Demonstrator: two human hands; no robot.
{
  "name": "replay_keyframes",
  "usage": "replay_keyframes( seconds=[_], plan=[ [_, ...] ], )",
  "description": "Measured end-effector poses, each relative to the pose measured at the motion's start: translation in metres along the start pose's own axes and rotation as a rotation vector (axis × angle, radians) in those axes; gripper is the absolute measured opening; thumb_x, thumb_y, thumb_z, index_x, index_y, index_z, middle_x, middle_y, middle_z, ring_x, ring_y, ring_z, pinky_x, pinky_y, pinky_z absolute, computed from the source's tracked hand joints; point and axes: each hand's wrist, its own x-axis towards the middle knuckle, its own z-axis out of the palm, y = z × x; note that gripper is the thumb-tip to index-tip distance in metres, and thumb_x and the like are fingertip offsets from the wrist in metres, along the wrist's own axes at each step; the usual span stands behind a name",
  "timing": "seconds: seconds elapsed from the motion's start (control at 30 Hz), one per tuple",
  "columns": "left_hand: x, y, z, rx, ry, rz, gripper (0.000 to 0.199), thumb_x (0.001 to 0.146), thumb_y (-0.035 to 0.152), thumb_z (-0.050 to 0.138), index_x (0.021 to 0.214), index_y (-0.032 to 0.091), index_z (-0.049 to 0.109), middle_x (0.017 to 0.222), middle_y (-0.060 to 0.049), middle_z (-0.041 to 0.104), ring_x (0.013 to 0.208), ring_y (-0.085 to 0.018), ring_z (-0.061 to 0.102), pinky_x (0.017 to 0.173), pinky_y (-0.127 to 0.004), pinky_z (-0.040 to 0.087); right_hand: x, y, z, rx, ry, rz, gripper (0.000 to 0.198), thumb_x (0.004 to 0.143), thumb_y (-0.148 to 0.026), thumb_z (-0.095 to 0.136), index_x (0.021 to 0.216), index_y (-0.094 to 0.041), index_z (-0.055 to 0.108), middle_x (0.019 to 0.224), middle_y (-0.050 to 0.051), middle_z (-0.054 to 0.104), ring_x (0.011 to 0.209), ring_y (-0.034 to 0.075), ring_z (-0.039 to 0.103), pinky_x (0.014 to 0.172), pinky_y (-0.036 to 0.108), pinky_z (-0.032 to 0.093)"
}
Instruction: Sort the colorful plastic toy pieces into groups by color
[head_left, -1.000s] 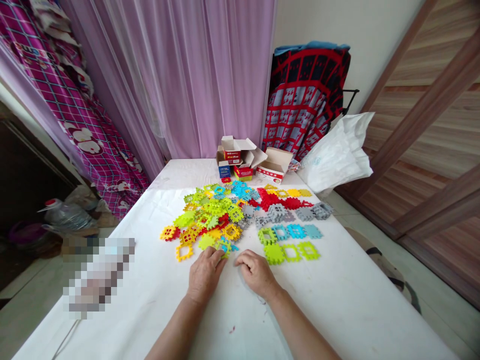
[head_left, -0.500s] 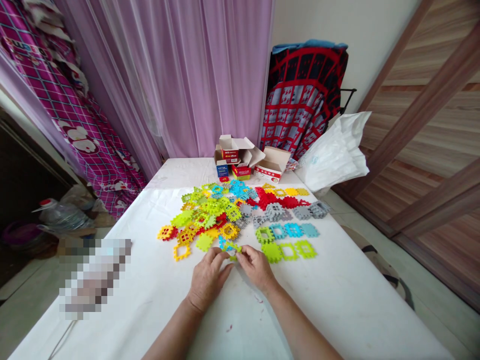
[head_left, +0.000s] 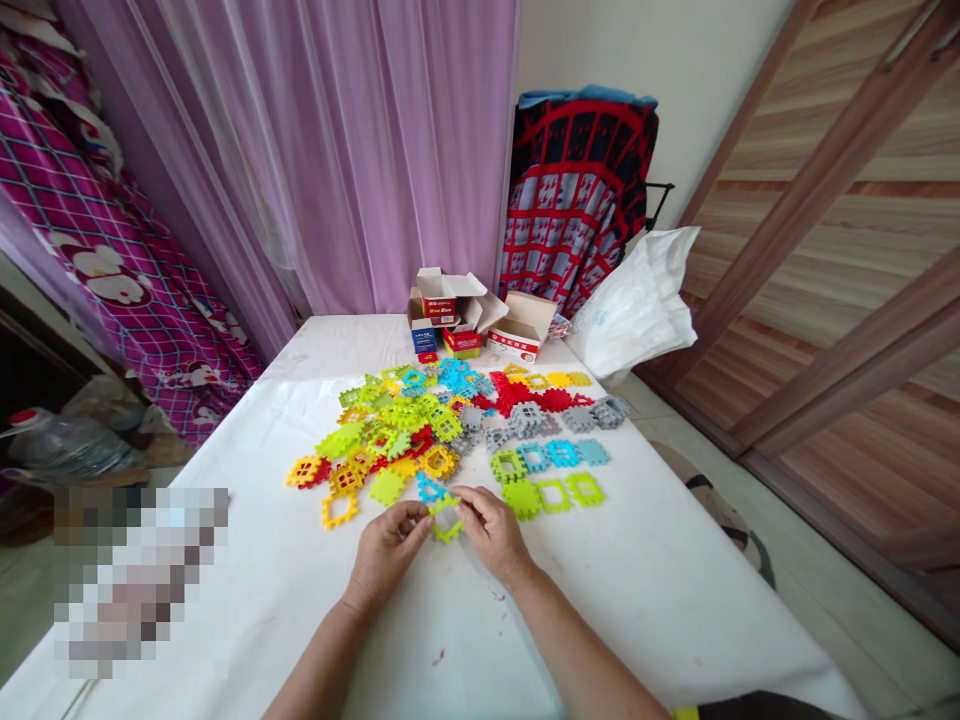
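Between my two hands is a lime-green open square frame piece (head_left: 448,535) with notched edges. My left hand (head_left: 391,548) pinches its left side, and my right hand (head_left: 491,528) grips its upper right corner. Just beyond it lies a blue notched piece (head_left: 430,488). To the right of my hands, lime-green pieces (head_left: 553,495) lie in a row, with a row of blue pieces (head_left: 562,453) behind them. A mixed heap of green, yellow, red and blue interlocking pieces (head_left: 405,415) spreads out ahead of my left hand.
Opened small cardboard boxes (head_left: 517,328) stand at the back of the white-covered table (head_left: 285,580). Beside them is a white plastic bag (head_left: 637,305) at the right edge. Grey pieces (head_left: 577,419) and red pieces (head_left: 517,393) lie right of the heap. A blurred-out object (head_left: 150,580) is at left.
The green frame has tilted so its square opening now shows between my hands. The whole view has shifted, so the table contents appear farther left.
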Motion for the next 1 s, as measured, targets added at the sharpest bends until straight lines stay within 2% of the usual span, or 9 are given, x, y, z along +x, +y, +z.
replay_keyframes(
  seconds=[0.13, 0.2, 0.3, 0.43, 0.57, 0.7, 0.8, 0.9, 1.0],
  plan=[
    [0.004, 0.004, 0.001, -0.258, -0.131, -0.168, 0.032, 0.069, 0.048, 0.066, 0.081, 0.018, 0.066, 0.064, 0.001, 0.066, 0.055, -0.013, 0.056, 0.053, -0.023, 0.044, 0.0, 0.0, 0.001, 0.036, 0.079, 0.068, 0.021, 0.086, -0.027, 0.054, 0.103, -0.02, 0.063, 0.077, 0.002, 0.068, 0.062, 0.012, 0.062, 0.058, 0.021, 0.051],
    [0.006, 0.009, 0.001, -0.34, -0.163, -0.255, 0.035, 0.064, 0.05, 0.07, 0.077, 0.018, 0.065, 0.059, 0.003, 0.063, 0.049, -0.011, 0.052, 0.049, -0.022, 0.041, 0.0, -0.003, 0.0, -0.013, 0.095, 0.055, 0.015, 0.087, -0.027, 0.053, 0.096, -0.02, 0.063, 0.078, 0.002, 0.068, 0.061, 0.012, 0.062, 0.058, 0.021, 0.051],
    [0.004, 0.02, 0.001, -0.415, -0.145, -0.359, 0.038, 0.059, 0.053, 0.072, 0.071, 0.019, 0.061, 0.055, 0.005, 0.058, 0.043, -0.008, 0.047, 0.045, -0.02, 0.036, -0.001, -0.012, -0.008, -0.172, 0.071, -0.06, 0.017, 0.087, -0.027, 0.054, 0.1, -0.02, 0.063, 0.094, 0.007, 0.067, 0.079, 0.016, 0.064, 0.073, 0.028, 0.054],
    [-0.001, 0.032, 0.0, -0.449, -0.163, -0.468, 0.041, 0.059, 0.057, 0.071, 0.071, 0.019, 0.059, 0.047, 0.007, 0.053, 0.037, -0.006, 0.037, 0.039, -0.019, 0.024, -0.007, -0.024, -0.022, -0.376, -0.043, -0.131, 0.049, 0.076, -0.034, 0.069, 0.121, -0.021, 0.056, 0.116, 0.011, 0.059, 0.108, 0.025, 0.057, 0.092, 0.038, 0.05],
    [-0.003, 0.035, 0.002, -0.497, -0.188, -0.493, 0.044, 0.056, 0.058, 0.073, 0.071, 0.019, 0.059, 0.049, 0.007, 0.055, 0.036, -0.005, 0.035, 0.038, -0.018, 0.021, -0.012, -0.027, -0.027, -0.502, -0.089, -0.106, 0.054, 0.075, -0.031, 0.069, 0.125, -0.021, 0.052, 0.116, 0.011, 0.059, 0.107, 0.026, 0.057, 0.091, 0.039, 0.05],
    [-0.002, 0.033, 0.007, -0.555, -0.203, -0.452, 0.048, 0.052, 0.059, 0.076, 0.068, 0.018, 0.058, 0.052, 0.007, 0.054, 0.04, -0.005, 0.039, 0.041, -0.018, 0.028, -0.014, -0.032, -0.022, -0.591, -0.121, -0.07, 0.051, 0.075, -0.027, 0.067, 0.123, -0.019, 0.053, 0.113, 0.011, 0.061, 0.103, 0.026, 0.059, 0.087, 0.038, 0.051],
    [-0.004, 0.033, 0.006, -0.575, -0.27, -0.392, 0.05, 0.052, 0.061, 0.077, 0.068, 0.017, 0.059, 0.058, 0.006, 0.055, 0.046, -0.006, 0.043, 0.047, -0.019, 0.036, -0.013, -0.036, -0.027, -0.625, -0.166, -0.053, 0.049, 0.073, -0.026, 0.067, 0.119, -0.019, 0.055, 0.111, 0.01, 0.061, 0.101, 0.026, 0.059, 0.086, 0.038, 0.051],
    [-0.007, 0.031, 0.004, -0.535, -0.34, -0.338, 0.05, 0.06, 0.064, 0.071, 0.074, 0.017, 0.062, 0.064, 0.004, 0.056, 0.051, -0.007, 0.046, 0.051, -0.021, 0.04, -0.008, -0.03, -0.056, -0.669, -0.202, -0.047, 0.047, 0.073, -0.027, 0.067, 0.118, -0.02, 0.055, 0.112, 0.009, 0.061, 0.104, 0.025, 0.058, 0.088, 0.036, 0.05],
    [-0.009, 0.029, 0.002, -0.471, -0.32, -0.314, 0.052, 0.066, 0.067, 0.064, 0.082, 0.018, 0.062, 0.069, 0.003, 0.057, 0.052, -0.008, 0.048, 0.053, -0.022, 0.042, 0.004, -0.011, -0.109, -0.769, -0.228, 0.011, 0.048, 0.075, -0.026, 0.064, 0.122, -0.022, 0.054, 0.12, 0.009, 0.058, 0.109, 0.024, 0.057, 0.09, 0.035, 0.048]
  ],
)
